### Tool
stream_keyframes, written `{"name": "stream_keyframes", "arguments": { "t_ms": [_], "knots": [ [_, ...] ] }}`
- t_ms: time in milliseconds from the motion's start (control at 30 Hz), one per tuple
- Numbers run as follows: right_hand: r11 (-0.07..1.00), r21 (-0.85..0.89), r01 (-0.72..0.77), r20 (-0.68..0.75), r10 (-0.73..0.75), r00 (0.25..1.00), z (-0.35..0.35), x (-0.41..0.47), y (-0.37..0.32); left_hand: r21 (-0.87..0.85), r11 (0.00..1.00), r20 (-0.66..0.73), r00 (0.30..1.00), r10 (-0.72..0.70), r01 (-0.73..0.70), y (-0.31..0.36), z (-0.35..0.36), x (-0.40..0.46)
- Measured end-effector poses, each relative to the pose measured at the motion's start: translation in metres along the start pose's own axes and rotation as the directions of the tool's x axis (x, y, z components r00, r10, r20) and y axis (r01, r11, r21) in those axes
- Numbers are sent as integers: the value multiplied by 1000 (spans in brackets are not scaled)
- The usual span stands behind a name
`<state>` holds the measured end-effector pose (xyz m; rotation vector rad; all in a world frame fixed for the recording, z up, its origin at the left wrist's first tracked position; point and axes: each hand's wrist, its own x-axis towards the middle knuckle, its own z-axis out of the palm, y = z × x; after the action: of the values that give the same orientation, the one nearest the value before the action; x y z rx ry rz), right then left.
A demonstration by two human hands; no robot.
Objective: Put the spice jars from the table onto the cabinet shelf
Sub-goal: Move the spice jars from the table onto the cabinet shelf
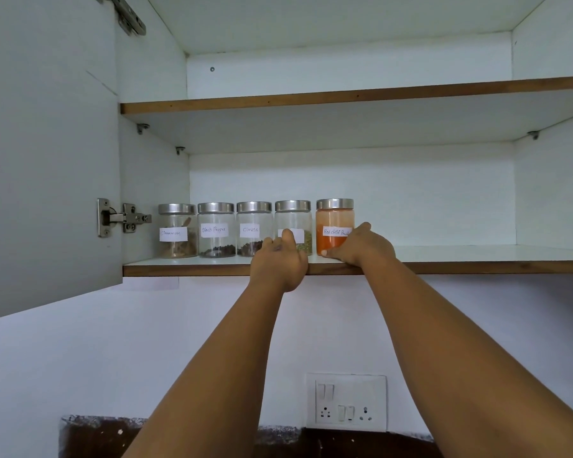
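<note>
Orange chilli jar point(334, 226) gripped by right hand point(361, 246); left hand point(278, 262) seemingly holds the neighbouring jar point(293, 223)

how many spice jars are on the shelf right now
5, in one row on the lower shelf: cinnamon jar far left, black pepper jar, cloves jar, a fourth jar with its label hidden by the left hand, and red chilli powder jar at the right hand.
</note>
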<state>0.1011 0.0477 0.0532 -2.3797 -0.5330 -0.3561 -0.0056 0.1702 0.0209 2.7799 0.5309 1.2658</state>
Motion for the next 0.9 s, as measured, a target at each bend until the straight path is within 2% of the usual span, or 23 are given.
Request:
{"name": "stream_keyframes", "arguments": {
  "t_ms": [100,300,433,500,567,633,700,800,900],
  "knots": [
    [998,-60,14,-86,-19,996,4,-11,5,-10,1000,-4,1000,9,-9,-1,1,-1],
    [953,-289,92,-176,-148,973,-1,-49,26,32,968,-219,943,250,-249,-11,12,-27],
    [936,-277,217,-190,-275,943,8,-86,51,20,979,-266,943,200,-202,-7,20,-67],
    [936,-258,238,-191,-291,937,24,-113,64,-98,985,-256,960,116,-145,7,26,-94],
    [955,-210,208,-161,-244,956,47,-144,79,-267,958,-195,980,50,-102,25,45,-135],
    [987,-118,108,-111,-121,986,75,-179,99,-399,915,-91,996,27,-61,42,70,-188],
    [994,-114,-3,-65,-5,998,107,-222,135,-460,886,98,995,-21,64,51,98,-243],
    [980,-177,-86,-9,86,996,140,-278,200,-459,847,322,939,-123,269,43,123,-306],
    [932,-285,-224,93,260,961,165,-343,270,-416,810,536,831,-149,414,30,145,-377]
  ]
}}
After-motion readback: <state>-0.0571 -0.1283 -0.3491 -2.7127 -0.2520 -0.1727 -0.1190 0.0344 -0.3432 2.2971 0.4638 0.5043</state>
